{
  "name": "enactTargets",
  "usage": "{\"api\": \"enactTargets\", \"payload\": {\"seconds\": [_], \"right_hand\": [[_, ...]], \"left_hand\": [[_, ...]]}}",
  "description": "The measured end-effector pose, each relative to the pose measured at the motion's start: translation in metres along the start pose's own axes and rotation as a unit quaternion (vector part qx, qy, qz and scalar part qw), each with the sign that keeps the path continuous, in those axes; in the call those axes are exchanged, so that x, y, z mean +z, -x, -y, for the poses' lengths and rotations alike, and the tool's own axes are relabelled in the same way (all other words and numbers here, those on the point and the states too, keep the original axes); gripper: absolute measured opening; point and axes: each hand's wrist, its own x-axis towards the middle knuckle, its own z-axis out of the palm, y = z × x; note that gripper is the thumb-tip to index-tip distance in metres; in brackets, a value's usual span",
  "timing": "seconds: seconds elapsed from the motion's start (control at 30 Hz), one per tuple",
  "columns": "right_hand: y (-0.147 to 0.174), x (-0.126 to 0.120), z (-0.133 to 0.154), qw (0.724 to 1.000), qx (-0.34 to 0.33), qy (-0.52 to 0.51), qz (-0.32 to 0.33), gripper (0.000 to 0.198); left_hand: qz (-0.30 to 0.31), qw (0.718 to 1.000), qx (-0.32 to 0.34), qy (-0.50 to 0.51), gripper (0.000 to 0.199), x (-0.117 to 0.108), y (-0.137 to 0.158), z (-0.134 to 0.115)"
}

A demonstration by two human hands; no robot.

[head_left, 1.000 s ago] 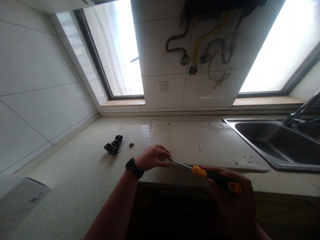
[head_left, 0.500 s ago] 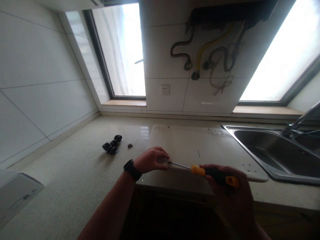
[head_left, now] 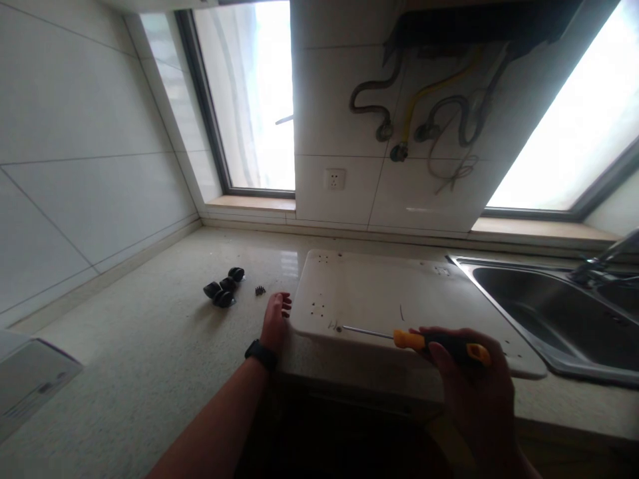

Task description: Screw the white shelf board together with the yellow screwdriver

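We've got the right hand (head_left: 472, 392) wrapped round the orange-and-black screwdriver (head_left: 439, 344), tip on the flat white panel (head_left: 399, 299) lying on the speckled countertop (head_left: 150, 346), left hand (head_left: 276, 318) spread against its edge, and it looks stiff, light, best gripped by its edges.

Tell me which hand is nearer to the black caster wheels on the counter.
Left. The left hand lies open on the counter just right of the black caster wheels, apart from them. The right hand holds the screwdriver far to their right.
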Motion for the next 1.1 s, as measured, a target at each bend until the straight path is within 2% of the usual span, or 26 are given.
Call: {"api": "enactTargets", "payload": {"seconds": [0.2, 0.67, 1.1], "right_hand": [[0.000, 0.004, 0.001, 1.000, 0.003, 0.006, 0.003, 0.036], [0.002, 0.006, 0.000, 0.999, 0.002, 0.032, -0.015, 0.036], [0.003, 0.004, 0.000, 1.000, 0.010, 0.008, -0.026, 0.040]], "left_hand": [[0.059, 0.998, 0.006, 0.004, 0.052, 0.008, 0.005, -0.003], [0.079, 0.996, 0.016, -0.034, 0.057, 0.005, 0.007, -0.012], [0.084, 0.996, 0.015, -0.040, 0.062, 0.004, 0.004, -0.001]]}}
